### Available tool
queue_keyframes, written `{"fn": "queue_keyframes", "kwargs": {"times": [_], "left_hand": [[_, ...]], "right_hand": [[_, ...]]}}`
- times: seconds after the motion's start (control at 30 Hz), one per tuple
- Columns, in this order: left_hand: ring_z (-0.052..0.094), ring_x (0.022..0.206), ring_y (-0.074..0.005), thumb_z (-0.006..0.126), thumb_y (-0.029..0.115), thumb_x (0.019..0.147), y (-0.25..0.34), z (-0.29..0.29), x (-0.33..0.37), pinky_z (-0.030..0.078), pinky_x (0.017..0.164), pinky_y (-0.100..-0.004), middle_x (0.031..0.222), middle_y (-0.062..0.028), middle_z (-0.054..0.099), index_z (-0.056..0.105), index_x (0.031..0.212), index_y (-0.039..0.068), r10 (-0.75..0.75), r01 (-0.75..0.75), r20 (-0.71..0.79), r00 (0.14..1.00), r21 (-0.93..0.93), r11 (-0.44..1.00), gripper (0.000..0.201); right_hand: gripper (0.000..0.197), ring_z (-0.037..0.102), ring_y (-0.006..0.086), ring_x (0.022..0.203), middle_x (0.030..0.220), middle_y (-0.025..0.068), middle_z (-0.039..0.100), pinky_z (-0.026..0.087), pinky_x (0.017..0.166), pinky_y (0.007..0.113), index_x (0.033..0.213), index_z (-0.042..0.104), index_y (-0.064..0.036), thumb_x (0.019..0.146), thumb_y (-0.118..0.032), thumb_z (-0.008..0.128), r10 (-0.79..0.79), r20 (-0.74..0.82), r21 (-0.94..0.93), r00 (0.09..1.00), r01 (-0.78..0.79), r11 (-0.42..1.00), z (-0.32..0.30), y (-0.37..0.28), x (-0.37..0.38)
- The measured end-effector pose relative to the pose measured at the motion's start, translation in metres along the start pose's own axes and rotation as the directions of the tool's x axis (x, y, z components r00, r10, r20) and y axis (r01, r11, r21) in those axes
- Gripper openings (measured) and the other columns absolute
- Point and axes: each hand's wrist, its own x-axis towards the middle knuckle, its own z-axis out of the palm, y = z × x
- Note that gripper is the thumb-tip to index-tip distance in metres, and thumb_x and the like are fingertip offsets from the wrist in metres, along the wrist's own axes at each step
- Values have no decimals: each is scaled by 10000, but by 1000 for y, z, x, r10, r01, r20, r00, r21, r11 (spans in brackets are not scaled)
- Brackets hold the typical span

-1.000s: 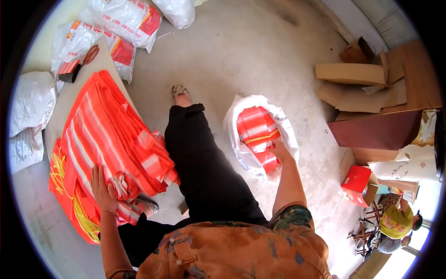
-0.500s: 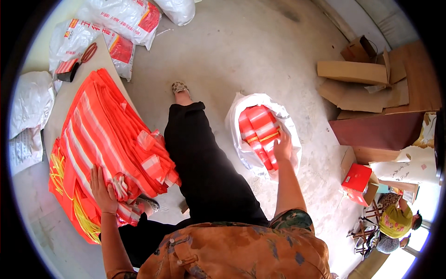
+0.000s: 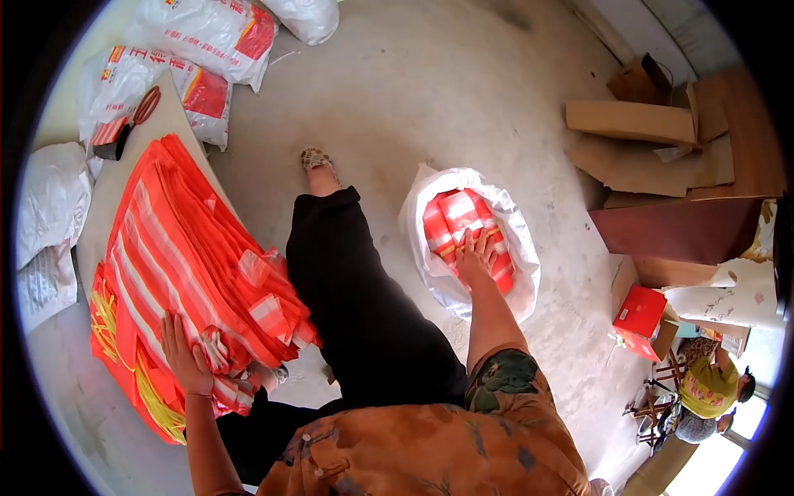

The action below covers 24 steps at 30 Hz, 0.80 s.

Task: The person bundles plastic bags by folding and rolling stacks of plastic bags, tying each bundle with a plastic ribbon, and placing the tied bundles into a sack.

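Observation:
On the left lies a tall stack of thin red sheets with pale stripes [image 3: 157, 256], its folds fanned out. My left hand [image 3: 188, 355] rests flat on its near part, fingers stretched out and gripping nothing. Close to that hand are a bunch of yellow ties [image 3: 157, 405] and a crumpled white-and-red strip [image 3: 217, 351]. To the right, an open white sack [image 3: 527, 240] stands on the floor, holding folded red-and-white striped bundles [image 3: 463, 207] bound with yellow bands. My right hand [image 3: 477, 258] presses down on these bundles, fingers spread.
Scissors [image 3: 147, 106] lie at the far end of the table [image 3: 169, 95], beyond which are full white sacks [image 3: 207, 37]. Cardboard boxes [image 3: 633, 124] and a red box [image 3: 641, 312] line the right side. A seated person [image 3: 707, 388] is at the lower right.
My right hand has moved left from the sack's right side onto the middle of the bundles, its fingers now spread. The bundles have shifted in the sack. My left hand stays on the stack.

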Motion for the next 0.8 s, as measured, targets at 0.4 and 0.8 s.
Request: {"fn": "queue_keyframes", "kwargs": {"times": [0.4, 0.8], "left_hand": [[300, 1457, -381, 291, 410, 1011, 3, -3, 0, 226, 1181, -491, 1552, -199, 359, 427, 1457, 2, -23, 23, 21, 1000, 9, 1000, 619], [295, 1463, -372, 250, 468, 1022, 2, -1, 1, 219, 1185, -492, 1560, -185, 354, 411, 1474, 19, -29, 28, 35, 999, 14, 999, 657]], "right_hand": [[679, 72, 391, 1515, 1644, 170, 92, 98, 1201, 576, 1555, 284, -191, 945, -374, 518, -71, -286, 100, 956, 103, 990, -11, -26, 15], [649, 43, 365, 1523, 1667, 89, 30, 90, 1197, 586, 1583, 194, -259, 1004, -492, 373, -58, 19, -49, 998, 59, 997, -14, -61, 56]]}}
